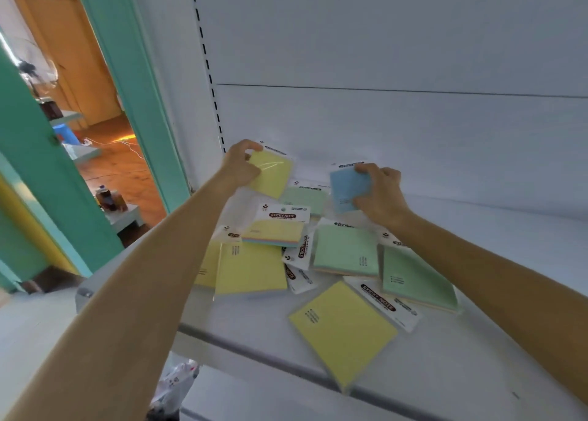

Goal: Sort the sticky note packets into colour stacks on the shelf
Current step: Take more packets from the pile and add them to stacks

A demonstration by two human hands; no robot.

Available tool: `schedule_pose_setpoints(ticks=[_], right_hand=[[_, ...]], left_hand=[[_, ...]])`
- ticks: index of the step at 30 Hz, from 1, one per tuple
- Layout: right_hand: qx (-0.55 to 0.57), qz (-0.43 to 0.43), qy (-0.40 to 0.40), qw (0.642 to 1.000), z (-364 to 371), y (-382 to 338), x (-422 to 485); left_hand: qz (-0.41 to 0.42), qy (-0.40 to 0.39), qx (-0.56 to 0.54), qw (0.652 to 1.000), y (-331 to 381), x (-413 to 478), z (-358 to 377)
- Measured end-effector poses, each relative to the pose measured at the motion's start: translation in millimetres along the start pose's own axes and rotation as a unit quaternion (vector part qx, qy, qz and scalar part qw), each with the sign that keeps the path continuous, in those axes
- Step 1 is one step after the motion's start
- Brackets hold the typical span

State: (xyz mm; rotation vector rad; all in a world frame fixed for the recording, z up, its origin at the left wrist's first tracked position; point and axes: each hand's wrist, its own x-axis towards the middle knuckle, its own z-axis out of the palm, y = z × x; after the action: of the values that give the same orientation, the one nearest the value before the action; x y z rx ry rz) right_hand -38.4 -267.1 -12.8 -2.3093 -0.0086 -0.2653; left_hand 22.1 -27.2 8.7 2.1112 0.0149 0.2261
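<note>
Head view: left hand (pixel 240 166) grips a yellow packet (pixel 270 174), right hand (pixel 380 194) grips a blue packet (pixel 348 188); the unsorted pile (pixel 318 261) lies nearer, below both.

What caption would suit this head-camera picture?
Left hand lifts a yellow packet, right hand a blue packet, over unsorted sticky notes on a white shelf.

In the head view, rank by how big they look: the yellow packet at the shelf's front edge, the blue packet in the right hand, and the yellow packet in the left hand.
1. Front-edge yellow packet, though it lies nearest the camera.
2 and 3. Blue packet and left-hand yellow packet: look alike, both partly hidden by hands.
</note>
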Motion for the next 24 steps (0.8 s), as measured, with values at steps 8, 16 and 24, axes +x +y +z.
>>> schedule_pose_setpoints(ticks=[8,16,24], right_hand=[[-0.008,-0.022,0.12,0.993,-23,8,-17],[-0.019,0.047,0.233,0.971,-105,66,-76],[-0.063,0.057,0.24,0.967,-206,139,-147]], left_hand=[[0.116,0.028,-0.12,0.986,19,-11,7],[0.17,-0.055,-0.154,0.972,86,-30,78],[0.219,-0.118,-0.171,0.953,183,-94,196]])
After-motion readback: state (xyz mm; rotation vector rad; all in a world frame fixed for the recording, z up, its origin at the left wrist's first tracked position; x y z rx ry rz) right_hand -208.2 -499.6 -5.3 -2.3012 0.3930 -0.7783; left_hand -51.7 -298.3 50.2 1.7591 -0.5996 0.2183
